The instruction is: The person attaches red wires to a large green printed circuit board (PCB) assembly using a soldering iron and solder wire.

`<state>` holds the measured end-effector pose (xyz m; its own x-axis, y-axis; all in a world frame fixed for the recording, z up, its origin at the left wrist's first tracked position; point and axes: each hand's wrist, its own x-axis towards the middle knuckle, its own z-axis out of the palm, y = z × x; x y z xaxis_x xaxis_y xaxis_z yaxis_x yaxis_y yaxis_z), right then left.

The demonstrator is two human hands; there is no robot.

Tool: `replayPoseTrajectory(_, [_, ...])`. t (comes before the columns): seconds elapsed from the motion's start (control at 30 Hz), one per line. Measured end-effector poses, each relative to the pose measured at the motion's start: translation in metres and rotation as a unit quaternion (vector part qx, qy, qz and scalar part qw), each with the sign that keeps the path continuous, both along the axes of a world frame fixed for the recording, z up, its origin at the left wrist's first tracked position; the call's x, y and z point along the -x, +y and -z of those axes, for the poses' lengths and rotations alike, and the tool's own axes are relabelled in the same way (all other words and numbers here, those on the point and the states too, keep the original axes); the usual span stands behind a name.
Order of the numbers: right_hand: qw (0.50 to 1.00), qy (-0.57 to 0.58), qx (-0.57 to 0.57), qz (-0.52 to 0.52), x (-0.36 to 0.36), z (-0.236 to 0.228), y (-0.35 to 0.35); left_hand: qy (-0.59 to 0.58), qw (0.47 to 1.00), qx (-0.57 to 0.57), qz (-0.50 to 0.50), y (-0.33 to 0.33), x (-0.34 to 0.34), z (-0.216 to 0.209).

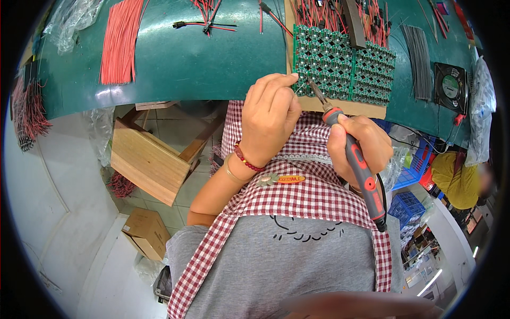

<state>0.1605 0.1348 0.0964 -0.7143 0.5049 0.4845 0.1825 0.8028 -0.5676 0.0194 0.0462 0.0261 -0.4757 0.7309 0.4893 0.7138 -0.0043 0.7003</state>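
Observation:
My right hand grips a soldering iron with a grey and red handle, its metal tip pointing up and left at the near left corner of a green circuit board panel. Beside that tip, my left hand has its fingers bent and pinched together at the panel's left edge. What they hold, if anything, is too small to make out. Many small components cover the panel, which lies on a brown board. Red and black wires with connectors spread over its far side, under a dark flat bar.
A bundle of red wires lies left on the green table; grey wires and a small black fan lie right. Below the table's left side stand a wooden stool and a cardboard box. Another person is at far right.

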Motion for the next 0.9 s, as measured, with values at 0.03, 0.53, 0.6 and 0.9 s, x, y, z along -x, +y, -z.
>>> replayPoseTrajectory(0.03, [1.000, 0.000, 0.000, 0.000, 0.002, -0.002, -0.002, -0.002, 1.000, 0.001, 0.001, 0.000, 0.000, 0.000])
replayPoseTrajectory(0.53, [0.994, -0.050, 0.095, 0.028, -0.013, -0.030, -0.002, -0.005, 1.000, 0.004, -0.007, 0.001, 0.000, 0.001])
replayPoseTrajectory(0.6, [0.996, -0.028, 0.086, 0.025, -0.006, -0.019, -0.003, -0.009, 1.000, 0.007, -0.006, 0.002, 0.000, 0.000])
replayPoseTrajectory(0.9, [0.998, -0.028, 0.039, 0.042, 0.007, -0.008, -0.006, -0.009, 1.000, 0.008, -0.001, 0.001, -0.001, -0.001])
